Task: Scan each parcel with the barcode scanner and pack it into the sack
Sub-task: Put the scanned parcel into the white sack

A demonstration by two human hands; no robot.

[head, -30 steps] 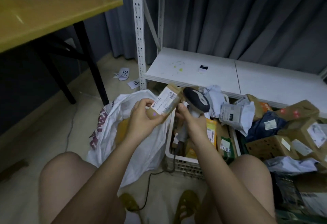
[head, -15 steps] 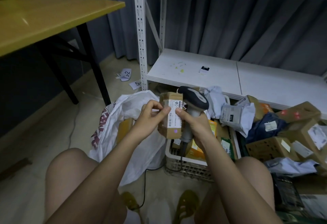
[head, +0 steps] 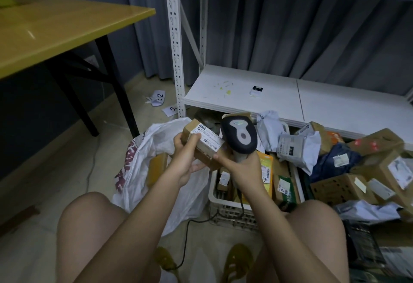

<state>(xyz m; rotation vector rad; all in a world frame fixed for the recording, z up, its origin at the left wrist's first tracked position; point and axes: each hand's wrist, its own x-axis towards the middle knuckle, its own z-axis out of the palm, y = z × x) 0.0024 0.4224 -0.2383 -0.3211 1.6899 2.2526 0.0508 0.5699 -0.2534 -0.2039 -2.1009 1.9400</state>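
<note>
My left hand (head: 186, 160) grips a small brown cardboard parcel (head: 204, 146) with a white barcode label facing up, held above the floor between the sack and the crate. My right hand (head: 243, 166) grips the handle of a black and grey barcode scanner (head: 240, 136), whose head sits right beside the parcel; a right fingertip touches the parcel's lower edge. The white plastic sack (head: 143, 162) stands open just left of my hands, with a brown box visible inside it.
A white plastic crate (head: 232, 211) of parcels stands under my right hand. More boxes and mailer bags (head: 348, 164) pile up on the right. A white metal shelf (head: 243, 97) stands behind, a yellow table (head: 55, 28) at left. The scanner cable (head: 185, 247) trails across the floor.
The parcel has been turned in my left hand so its label faces up and tilts right. The scanner head stays next to it.
</note>
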